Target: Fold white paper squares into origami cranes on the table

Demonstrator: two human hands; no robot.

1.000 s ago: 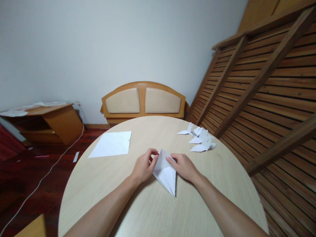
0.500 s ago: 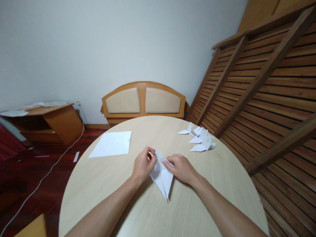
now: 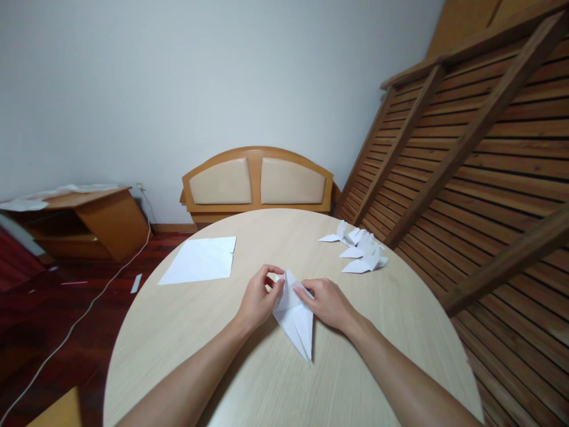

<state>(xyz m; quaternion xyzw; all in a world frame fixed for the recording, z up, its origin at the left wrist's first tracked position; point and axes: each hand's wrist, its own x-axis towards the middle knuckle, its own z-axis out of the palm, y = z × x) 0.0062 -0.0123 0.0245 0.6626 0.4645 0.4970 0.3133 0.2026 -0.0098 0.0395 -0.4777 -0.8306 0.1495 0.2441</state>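
A folded sheet of white paper (image 3: 296, 320), shaped like a narrow kite with its split point towards me, is held between both hands over the round table (image 3: 284, 391). My left hand (image 3: 262, 293) pinches its upper left edge between thumb and fingers. On the right edge, my right hand (image 3: 326, 301) grips the paper with the thumb on top; its other fingers are partly hidden. Several folded paper cranes (image 3: 364, 261) stand in a cluster at the table's far right. A flat white sheet (image 3: 200, 260) lies at the far left, with a small tear in its right edge.
Behind the table stands a wooden headboard (image 3: 256, 181) with two padded panels. A slatted wooden frame (image 3: 466, 154) leans along the right side. To the left are a low wooden cabinet (image 3: 106, 222) and a white cable (image 3: 91, 305) running over the dark floor.
The folded paper has turned slightly, its near point swinging a little to the right. My left hand has shifted slightly right along the top edge; my right hand has barely moved.
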